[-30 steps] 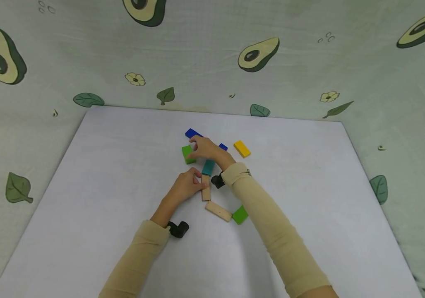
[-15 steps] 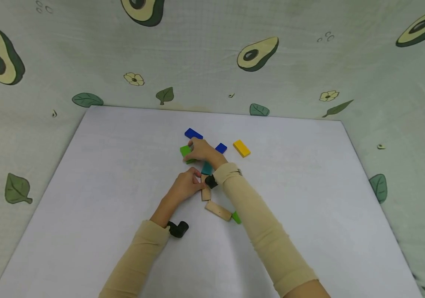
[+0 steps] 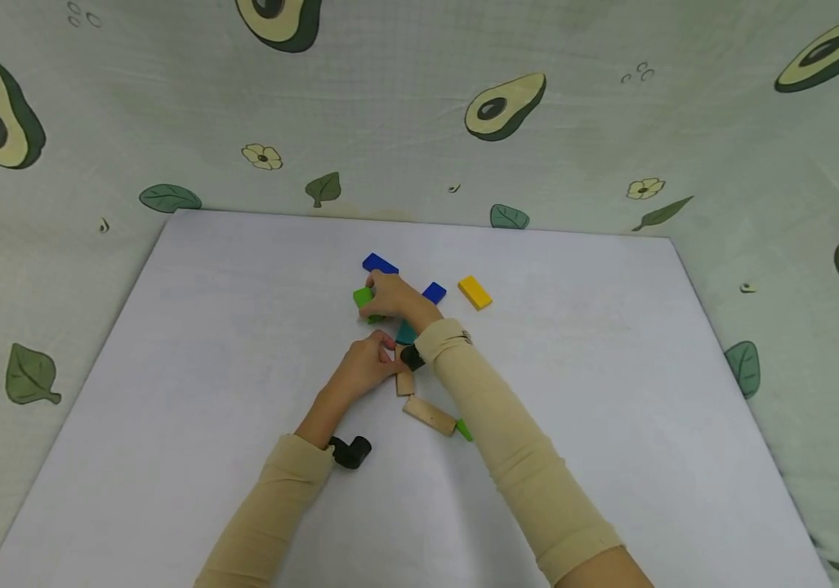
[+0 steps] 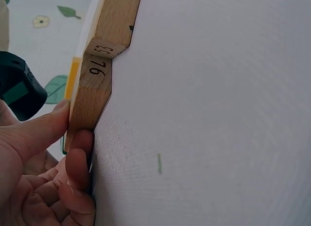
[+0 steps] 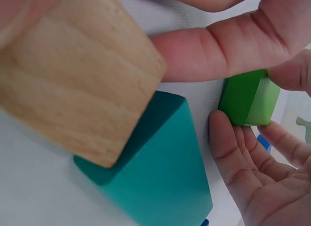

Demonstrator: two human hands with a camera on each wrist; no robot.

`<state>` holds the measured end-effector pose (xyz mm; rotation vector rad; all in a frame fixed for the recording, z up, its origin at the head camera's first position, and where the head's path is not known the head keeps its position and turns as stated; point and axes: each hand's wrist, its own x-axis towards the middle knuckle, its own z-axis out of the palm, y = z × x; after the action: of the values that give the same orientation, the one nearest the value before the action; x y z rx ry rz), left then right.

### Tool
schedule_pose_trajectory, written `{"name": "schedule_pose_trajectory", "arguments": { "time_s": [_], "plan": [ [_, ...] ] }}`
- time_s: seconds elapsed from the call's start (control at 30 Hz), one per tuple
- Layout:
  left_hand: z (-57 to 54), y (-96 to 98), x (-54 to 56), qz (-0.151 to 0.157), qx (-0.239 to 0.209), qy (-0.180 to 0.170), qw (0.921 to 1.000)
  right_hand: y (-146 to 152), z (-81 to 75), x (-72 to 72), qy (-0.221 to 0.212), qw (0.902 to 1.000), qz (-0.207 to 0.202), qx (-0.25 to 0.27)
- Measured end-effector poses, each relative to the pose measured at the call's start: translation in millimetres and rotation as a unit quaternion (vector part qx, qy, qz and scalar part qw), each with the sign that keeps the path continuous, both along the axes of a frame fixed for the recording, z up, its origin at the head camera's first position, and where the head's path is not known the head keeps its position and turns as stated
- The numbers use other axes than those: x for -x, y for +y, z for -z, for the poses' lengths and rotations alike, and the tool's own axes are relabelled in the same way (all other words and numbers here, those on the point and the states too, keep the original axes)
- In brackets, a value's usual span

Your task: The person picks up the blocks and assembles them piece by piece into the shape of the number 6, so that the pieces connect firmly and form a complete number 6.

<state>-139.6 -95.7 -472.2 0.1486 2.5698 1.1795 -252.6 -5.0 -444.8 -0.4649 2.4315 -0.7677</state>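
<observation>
My left hand (image 3: pixel 360 369) pinches an upright-lying plain wooden block (image 3: pixel 405 384) between thumb and fingers; the number 76 shows on its end (image 4: pixel 96 68) in the left wrist view. A teal block (image 5: pixel 165 172) meets the far end of this wooden block. Beyond it, my right hand (image 3: pixel 395 297) grips a green block (image 3: pixel 363 297); in the right wrist view the thumb and fingers lie on either side of the green block (image 5: pixel 252 97). A second wooden block (image 3: pixel 430 416) angles away from the near end of the first.
Another green block (image 3: pixel 465 430) continues the row, partly covered by the right sleeve (image 3: pixel 507 441). Two blue blocks, one at the back (image 3: pixel 380 263) and one beside the right wrist, lie near the right hand. A yellow block (image 3: pixel 475 292) lies farther right on the white tabletop (image 3: pixel 610 367).
My right hand has shifted slightly left and closed on the far green block, uncovering more of the blue blocks. The right sleeve covers more of the near green block. My left hand stays put.
</observation>
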Motion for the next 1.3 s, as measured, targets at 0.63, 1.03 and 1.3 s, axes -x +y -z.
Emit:
{"name": "schedule_pose_trajectory", "arguments": {
  "time_s": [0.63,1.03,1.3],
  "plan": [
    [1.8,0.6,0.0,-0.007,0.006,-0.004,0.9999,11,-27.6,-17.1,0.071,0.9955,0.025,0.056],
    [0.1,0.0,0.3,-0.004,0.02,-0.001,0.9998,53,-60.4,-63.4,0.103,0.9848,0.047,0.132],
    [1.4,1.8,0.1,-0.011,0.027,-0.009,0.9995,95,-67.2,-97.0,0.108,0.9778,0.103,0.147]
  ]
}}
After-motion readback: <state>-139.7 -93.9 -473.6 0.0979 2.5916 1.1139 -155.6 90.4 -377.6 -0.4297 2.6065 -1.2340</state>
